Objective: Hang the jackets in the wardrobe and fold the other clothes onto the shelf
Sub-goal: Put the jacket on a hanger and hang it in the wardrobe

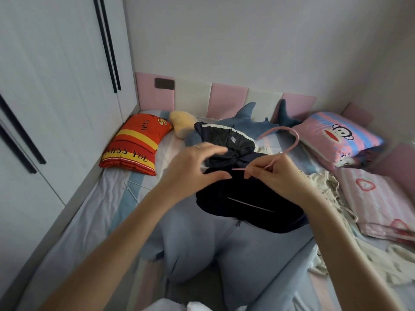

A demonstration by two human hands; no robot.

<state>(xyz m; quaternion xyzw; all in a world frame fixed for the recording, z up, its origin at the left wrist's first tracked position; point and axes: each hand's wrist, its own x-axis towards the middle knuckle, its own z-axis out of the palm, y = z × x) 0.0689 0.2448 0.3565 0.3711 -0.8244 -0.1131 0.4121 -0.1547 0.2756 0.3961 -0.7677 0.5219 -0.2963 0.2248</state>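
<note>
Two hands are hovering over the jacket (247,203) — the right hand (280,173) is pinching the pink hanger (280,128), its hook arching above the grip. The left hand (193,169), just beside, is spreading in a wide C, gripping nothing — the jacket is lying directly beneath both.

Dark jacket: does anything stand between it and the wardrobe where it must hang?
Yes: the wardrobe doors, at left, are closed. The right hand holds a pink hanger over the dark jacket.
</note>
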